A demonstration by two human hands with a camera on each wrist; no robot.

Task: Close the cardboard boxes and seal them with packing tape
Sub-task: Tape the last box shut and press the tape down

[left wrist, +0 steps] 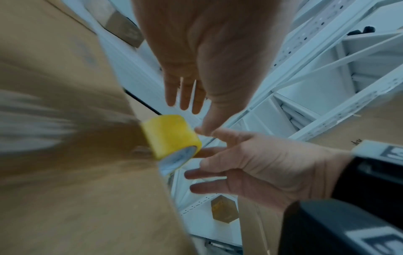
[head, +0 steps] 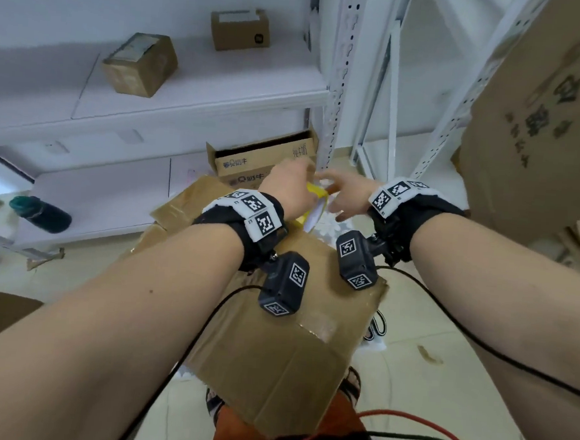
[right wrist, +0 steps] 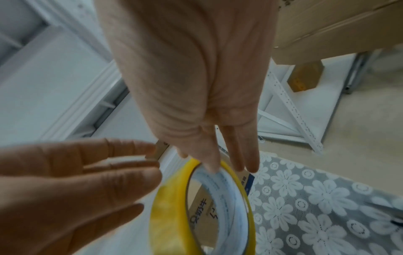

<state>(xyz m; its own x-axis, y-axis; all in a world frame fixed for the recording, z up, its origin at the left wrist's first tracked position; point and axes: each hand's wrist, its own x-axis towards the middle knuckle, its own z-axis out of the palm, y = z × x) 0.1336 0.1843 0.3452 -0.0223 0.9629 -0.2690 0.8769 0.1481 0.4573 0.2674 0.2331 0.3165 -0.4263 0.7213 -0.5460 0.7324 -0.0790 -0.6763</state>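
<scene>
Storeroom: white racking [head: 339, 86], cartons [head: 140, 65]

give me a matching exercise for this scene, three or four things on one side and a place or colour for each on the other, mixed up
Things:
1. tape roll
2. dark green bottle
3. small sealed box
4. open printed box

Places or colours:
A. lying on the lower white shelf at far left
B. yellow, between the left hand and the right hand
C. behind the hands, beside the shelf upright
D. standing on the upper white shelf

Pairs: 1-B, 2-A, 3-D, 4-C
</scene>
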